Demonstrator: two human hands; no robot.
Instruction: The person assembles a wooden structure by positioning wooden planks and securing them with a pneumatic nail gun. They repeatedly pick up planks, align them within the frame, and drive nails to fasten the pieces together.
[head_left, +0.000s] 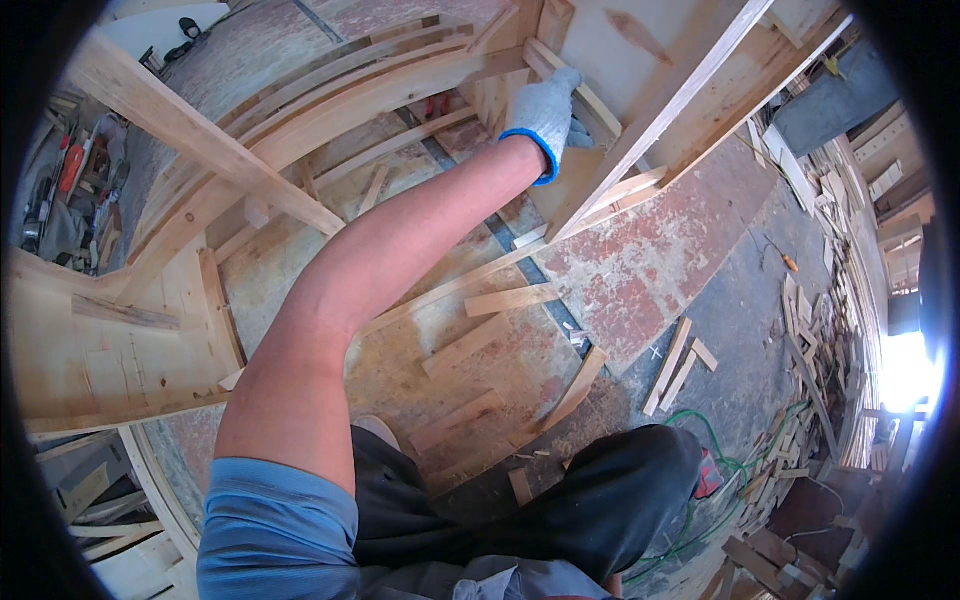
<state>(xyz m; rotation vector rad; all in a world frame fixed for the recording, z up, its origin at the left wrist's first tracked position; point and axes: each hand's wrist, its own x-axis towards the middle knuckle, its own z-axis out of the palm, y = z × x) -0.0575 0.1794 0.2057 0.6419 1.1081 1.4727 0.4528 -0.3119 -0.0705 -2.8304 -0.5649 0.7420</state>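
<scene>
My left arm, in a blue short sleeve, stretches far forward over the wooden frame. On my left hand [543,108] is a whitish knit glove with a blue cuff. Its fingers are closed around a short wooden batten [597,108] that lies against a plywood panel [622,48] at the far end; the hand itself covers part of the batten. Close to the hand, a long wooden strip [660,120] slants up to the right. My right hand is out of sight, with only a sliver of skin at the lower edge by my knee.
A curved timber rail [330,118] and a diagonal beam [190,125] rise at left. Loose offcuts [668,365] lie on the worn floor. A green hose [715,440] winds past my knee. Scrap wood [815,350] is heaped at right, near an orange-handled tool [789,262].
</scene>
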